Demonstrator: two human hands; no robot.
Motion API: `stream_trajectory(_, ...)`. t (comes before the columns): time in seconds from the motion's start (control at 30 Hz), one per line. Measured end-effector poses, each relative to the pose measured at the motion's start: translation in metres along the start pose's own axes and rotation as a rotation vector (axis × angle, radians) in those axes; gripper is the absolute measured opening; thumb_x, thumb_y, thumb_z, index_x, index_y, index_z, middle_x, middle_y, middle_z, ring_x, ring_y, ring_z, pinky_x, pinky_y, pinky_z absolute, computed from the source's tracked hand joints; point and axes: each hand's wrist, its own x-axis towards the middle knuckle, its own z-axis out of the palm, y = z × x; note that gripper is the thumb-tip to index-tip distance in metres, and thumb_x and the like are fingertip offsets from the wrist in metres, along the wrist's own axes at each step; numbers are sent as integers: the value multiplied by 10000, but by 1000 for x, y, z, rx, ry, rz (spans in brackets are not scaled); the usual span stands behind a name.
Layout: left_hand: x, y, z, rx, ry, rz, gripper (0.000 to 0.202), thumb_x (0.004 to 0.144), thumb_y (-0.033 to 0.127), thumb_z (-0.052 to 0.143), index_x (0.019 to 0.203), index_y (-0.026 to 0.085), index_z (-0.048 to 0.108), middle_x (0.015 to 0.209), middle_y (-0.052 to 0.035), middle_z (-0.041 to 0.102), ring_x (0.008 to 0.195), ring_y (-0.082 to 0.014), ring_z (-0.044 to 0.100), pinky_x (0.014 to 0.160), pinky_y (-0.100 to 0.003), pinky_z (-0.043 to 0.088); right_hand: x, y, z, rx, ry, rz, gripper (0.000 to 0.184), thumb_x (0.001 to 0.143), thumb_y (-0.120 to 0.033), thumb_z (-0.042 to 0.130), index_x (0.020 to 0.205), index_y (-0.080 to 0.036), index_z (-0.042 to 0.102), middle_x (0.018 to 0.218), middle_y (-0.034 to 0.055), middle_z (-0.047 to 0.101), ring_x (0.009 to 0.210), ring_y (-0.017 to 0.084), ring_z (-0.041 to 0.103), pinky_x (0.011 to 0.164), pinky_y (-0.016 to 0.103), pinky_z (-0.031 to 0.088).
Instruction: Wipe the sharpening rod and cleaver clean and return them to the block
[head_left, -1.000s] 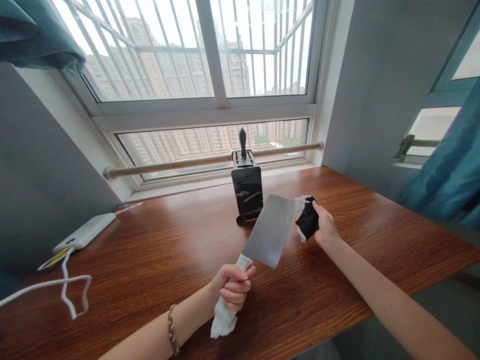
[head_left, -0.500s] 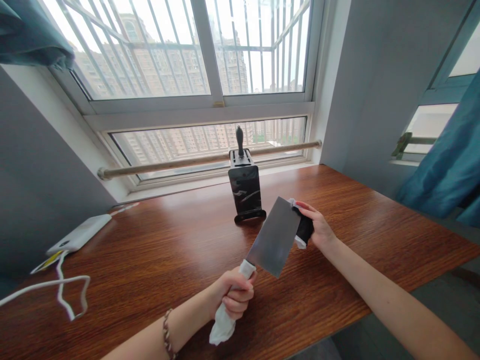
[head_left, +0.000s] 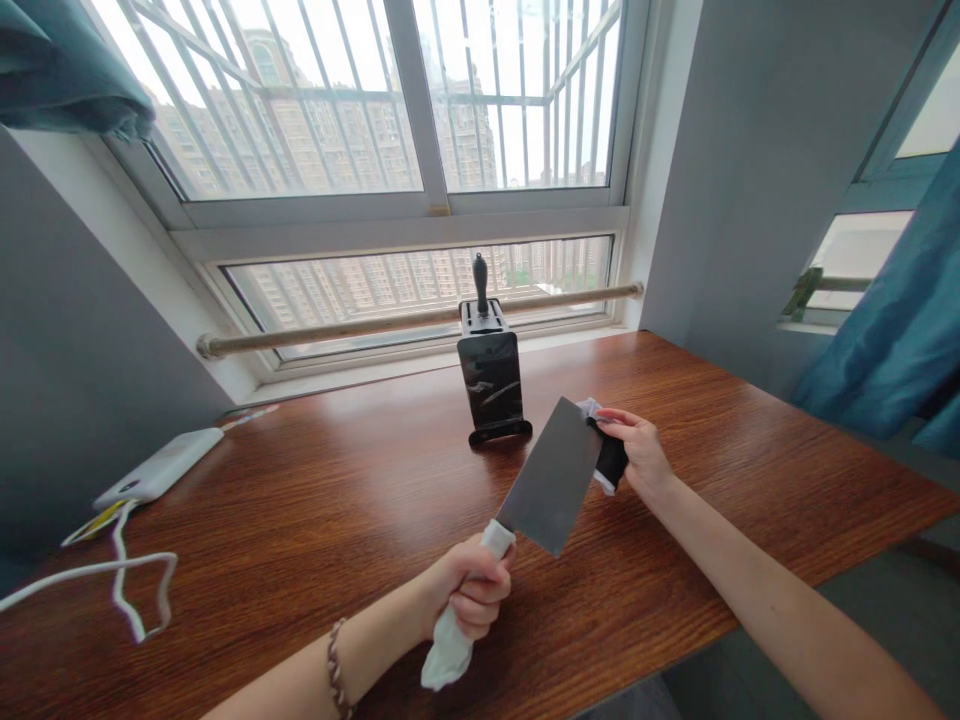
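My left hand point(head_left: 472, 585) is closed around the cleaver's handle point(head_left: 450, 645), which is wrapped in white, crumpled paper or cloth. The broad grey blade of the cleaver point(head_left: 553, 475) slants up and to the right above the table. At the blade's far right edge, my right hand point(head_left: 639, 448) pinches a black piece with white, crumpled edges point(head_left: 612, 460). It looks like cloth or padding, but its kind cannot be made out. Its left side meets the blade edge. The fingers partly hide it.
On the brown wooden table point(head_left: 337, 500), a black knife block point(head_left: 491, 385) with one black-handled tool stands by the window. At left lie a white power bank or box point(head_left: 161, 468) and a white cable point(head_left: 124, 575). The table's front edge runs below my right arm.
The right hand's grip on the black piece has shifted slightly, and its index finger now stretches further along the white edge. The cleaver and left hand have barely moved.
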Motion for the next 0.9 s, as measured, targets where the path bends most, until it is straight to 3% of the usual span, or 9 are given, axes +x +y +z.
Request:
stream_trajectory(0.3, -3, -1, 1, 45, 37, 54, 132, 665, 165, 538, 665, 234, 425, 353, 121, 243, 255, -31, 36, 244, -128, 153, 15, -11, -10, 70, 33, 27, 271, 886, -289, 529, 1118, -149, 538, 1100, 73, 580, 904, 186, 599, 750, 377, 520)
stream_trajectory(0.53, -4, -3, 2, 185, 126, 34, 216, 632, 235, 549, 661, 250, 335, 340, 135, 241, 257, -43, 34, 247, -148, 137, 0, -12, 2, 152, -179, 258, 258, 900, -326, 465, 975, -145, 634, 934, 69, 696, 837, 202, 656, 763, 372, 511)
stream_trajectory(0.67, -4, 1, 8, 363, 252, 28, 232, 601, 292, 518, 682, 266, 301, 339, 143, 217, 270, -63, 49, 260, -173, 121, -6, -16, 5, 180, -243, 344, 362, 921, -369, 356, 916, -171, 659, 832, 59, 733, 804, 220, 681, 773, 371, 508)
stream_trajectory(0.77, -13, 15, 19, 590, 411, 65, 187, 634, 285, 503, 680, 267, 323, 358, 135, 216, 296, -75, 94, 293, -190, 118, -4, -19, 2, 181, -258, 393, 436, 934, -413, 290, 920, -161, 645, 783, 67, 730, 755, 219, 685, 781, 384, 503)
stream_trajectory(0.9, -42, 45, 41, 1026, 623, 224, 175, 648, 171, 567, 579, 216, 412, 518, 70, 362, 460, -92, 316, 439, -219, 249, -2, -22, 1, 154, -289, 472, 408, 939, -368, 296, 930, -132, 628, 748, 74, 718, 693, 205, 681, 771, 367, 503)
